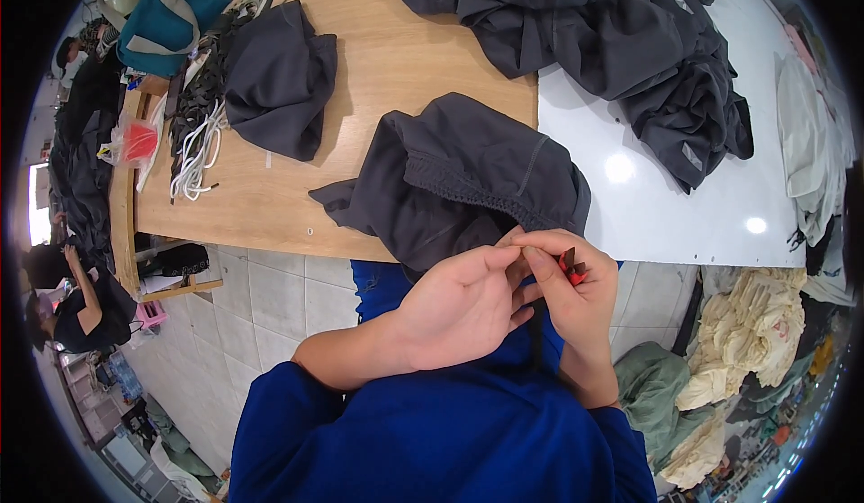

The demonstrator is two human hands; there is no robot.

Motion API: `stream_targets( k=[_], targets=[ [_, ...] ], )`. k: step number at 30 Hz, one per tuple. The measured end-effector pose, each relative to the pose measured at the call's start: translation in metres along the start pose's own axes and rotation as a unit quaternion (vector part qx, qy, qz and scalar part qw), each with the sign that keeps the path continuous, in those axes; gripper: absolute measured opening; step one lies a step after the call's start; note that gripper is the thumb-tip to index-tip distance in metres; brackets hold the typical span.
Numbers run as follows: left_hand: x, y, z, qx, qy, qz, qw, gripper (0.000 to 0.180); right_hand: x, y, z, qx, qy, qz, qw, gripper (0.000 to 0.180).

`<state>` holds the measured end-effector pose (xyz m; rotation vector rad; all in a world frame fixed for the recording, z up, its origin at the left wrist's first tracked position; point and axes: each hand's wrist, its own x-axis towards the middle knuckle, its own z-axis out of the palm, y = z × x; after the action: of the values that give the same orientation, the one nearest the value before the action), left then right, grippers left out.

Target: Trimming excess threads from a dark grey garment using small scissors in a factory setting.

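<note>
My left hand [463, 300] and my right hand [580, 287] meet at the table's near edge, thumbs and fingertips pinched together. What the fingertips hold is too small or hidden to make out. Tucked in the curled fingers of my right hand is a small red-and-dark tool [573, 267] with pointed ends; its kind is not clear. A dark strip [537, 334] hangs below the fingers. Just beyond both hands lies a crumpled dark grey garment [477, 161], its gathered elastic waistband facing me. My hands partly cover its near edge.
Another dark grey garment piece [279, 80] lies left, beside white cords [198, 157] and a teal bag [174, 22]. A garment heap [594, 35] covers the far right of the wooden table [369, 62] and white board [702, 224]. Cream cloth [742, 336] is piled right. Someone [85, 300] works at far left.
</note>
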<state>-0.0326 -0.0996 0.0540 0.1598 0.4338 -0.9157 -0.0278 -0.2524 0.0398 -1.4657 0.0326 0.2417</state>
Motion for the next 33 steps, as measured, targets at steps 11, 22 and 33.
stream_targets(
  k=[11,22,33],
  targets=[
    [-0.004,-0.003,0.001,0.074,-0.055,0.011,0.996,0.071,-0.002,-0.005,-0.009,-0.015,-0.063,-0.116,0.991,0.017],
    [-0.006,-0.003,0.001,0.126,-0.063,0.028,0.990,0.074,-0.006,-0.010,-0.012,-0.042,-0.075,-0.106,0.991,0.018],
    [-0.008,-0.006,-0.001,0.096,-0.055,0.036,0.993,0.065,-0.007,-0.018,-0.008,-0.010,-0.083,-0.102,0.991,0.018]
  ],
)
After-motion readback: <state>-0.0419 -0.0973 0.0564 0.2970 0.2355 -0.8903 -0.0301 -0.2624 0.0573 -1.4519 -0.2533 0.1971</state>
